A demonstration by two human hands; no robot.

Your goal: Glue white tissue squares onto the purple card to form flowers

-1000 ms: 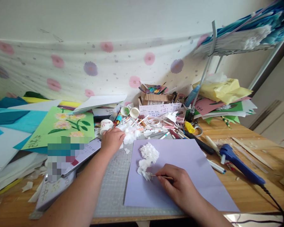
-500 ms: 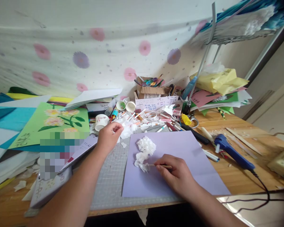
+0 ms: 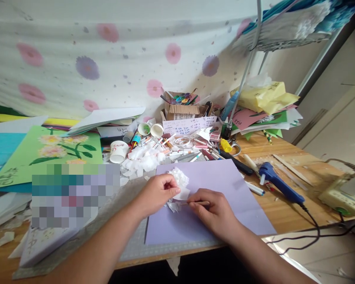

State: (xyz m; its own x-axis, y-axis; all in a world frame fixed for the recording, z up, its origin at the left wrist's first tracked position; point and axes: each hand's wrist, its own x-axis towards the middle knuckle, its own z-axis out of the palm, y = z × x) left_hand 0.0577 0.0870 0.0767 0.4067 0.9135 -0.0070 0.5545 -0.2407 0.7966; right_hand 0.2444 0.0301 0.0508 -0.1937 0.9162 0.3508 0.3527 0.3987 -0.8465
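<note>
On a purple sheet of paper (image 3: 236,197) sits a cluster of crumpled white tissue paper (image 3: 180,177). My left hand (image 3: 159,193) reaches over the sheet's left part, thumb and fingers pinched on a small white paper piece (image 3: 184,193). It partly covers the cluster. Close by on the right, my right hand (image 3: 214,207) grips a thin wooden stick (image 3: 203,203), its tip pointing left at the lower white paper (image 3: 174,206). The fingertips of the two hands are a short distance apart.
Torn white paper scraps (image 3: 143,157) lie behind the sheet, near paper cups (image 3: 118,152) and scattered markers. A blue glue gun (image 3: 281,183) with a cord rests at right. Green flower artwork (image 3: 50,154) lies at left. A grey cutting mat (image 3: 130,236) lies under the sheet.
My left hand has moved right and down from the scraps to the white cluster, with a paper piece in its fingers. My right hand still holds the stick there. The view has shifted slightly.
</note>
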